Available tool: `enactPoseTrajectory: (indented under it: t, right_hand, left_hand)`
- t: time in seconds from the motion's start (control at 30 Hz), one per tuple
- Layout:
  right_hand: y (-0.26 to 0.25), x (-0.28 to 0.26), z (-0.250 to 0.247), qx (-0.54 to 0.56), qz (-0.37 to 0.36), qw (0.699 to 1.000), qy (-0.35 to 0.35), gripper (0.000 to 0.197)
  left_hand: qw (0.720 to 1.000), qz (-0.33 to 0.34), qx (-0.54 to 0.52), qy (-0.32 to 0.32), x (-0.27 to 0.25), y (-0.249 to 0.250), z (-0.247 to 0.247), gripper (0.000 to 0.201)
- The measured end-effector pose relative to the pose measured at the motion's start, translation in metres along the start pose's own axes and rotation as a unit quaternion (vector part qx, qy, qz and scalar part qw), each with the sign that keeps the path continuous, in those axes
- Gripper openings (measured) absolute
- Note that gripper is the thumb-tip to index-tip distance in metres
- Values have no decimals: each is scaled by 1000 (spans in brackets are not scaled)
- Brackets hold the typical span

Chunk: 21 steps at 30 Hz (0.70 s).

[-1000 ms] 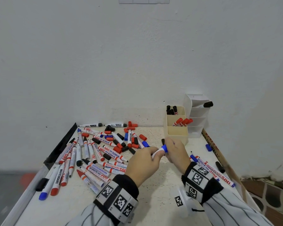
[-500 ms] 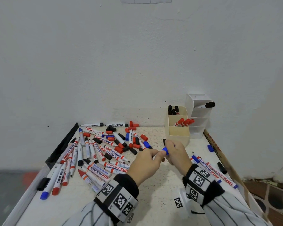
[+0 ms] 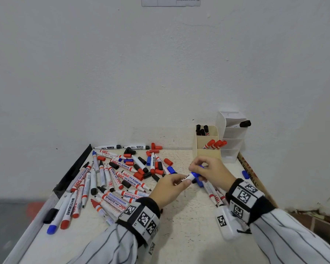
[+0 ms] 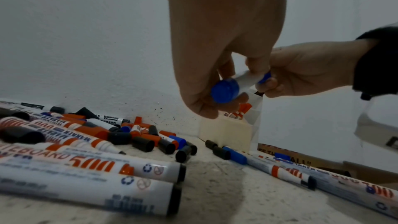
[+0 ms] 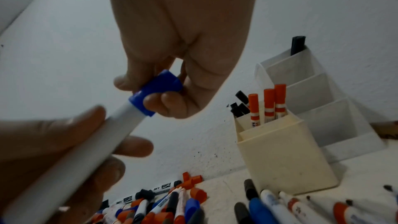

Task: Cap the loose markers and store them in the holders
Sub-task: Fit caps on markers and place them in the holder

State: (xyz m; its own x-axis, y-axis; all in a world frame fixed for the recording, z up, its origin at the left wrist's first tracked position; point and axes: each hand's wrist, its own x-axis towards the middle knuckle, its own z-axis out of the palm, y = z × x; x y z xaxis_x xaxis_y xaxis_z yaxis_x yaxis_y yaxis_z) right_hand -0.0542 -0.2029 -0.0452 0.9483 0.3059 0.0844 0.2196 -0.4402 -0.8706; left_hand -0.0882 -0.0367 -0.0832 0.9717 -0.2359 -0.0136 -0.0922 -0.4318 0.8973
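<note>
My left hand (image 3: 171, 184) grips the white barrel of a blue marker (image 3: 187, 179) above the table's middle. My right hand (image 3: 208, 168) pinches the blue cap (image 5: 158, 89) sitting on the marker's tip end. In the left wrist view the marker's blue butt end (image 4: 225, 89) faces the camera. A cream holder (image 3: 208, 145) with black and red capped markers stands at the back right, and beside it a white tiered holder (image 3: 233, 138) holds one black marker (image 3: 245, 123).
Several loose markers and red, black and blue caps (image 3: 122, 174) lie spread over the left half of the table. More markers (image 3: 213, 193) lie under my right wrist. A blue cap (image 3: 245, 174) rests by a cardboard strip (image 3: 255, 180) along the right edge. A wall stands behind.
Both hands stayed together in mid-table. The blue cap has gone further onto the marker's tip, and the marker has tilted a little between the hands.
</note>
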Motion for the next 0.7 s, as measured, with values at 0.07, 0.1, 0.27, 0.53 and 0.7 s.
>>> enactPoseTrajectory:
  t: [0.07, 0.1, 0.27, 0.53, 0.7]
  right_hand:
    - [1, 1, -14, -34, 5, 999, 9, 9]
    - [2, 2, -22, -48, 8, 999, 19, 5]
    - [4, 2, -69, -89, 11, 987, 136, 10]
    - [37, 5, -122, -196, 10, 919, 341, 8]
    - [70, 13, -126, -181, 1, 901, 395, 13]
  left_hand:
    - [999, -18, 33, -4, 5, -3, -2, 26]
    - [998, -22, 61, -5, 9, -5, -2, 27]
    - [921, -130, 366, -13, 29, -23, -7, 43]
    - [887, -107, 444, -64, 46, -29, -9, 54]
    - [865, -131, 476, -85, 62, -32, -9, 49]
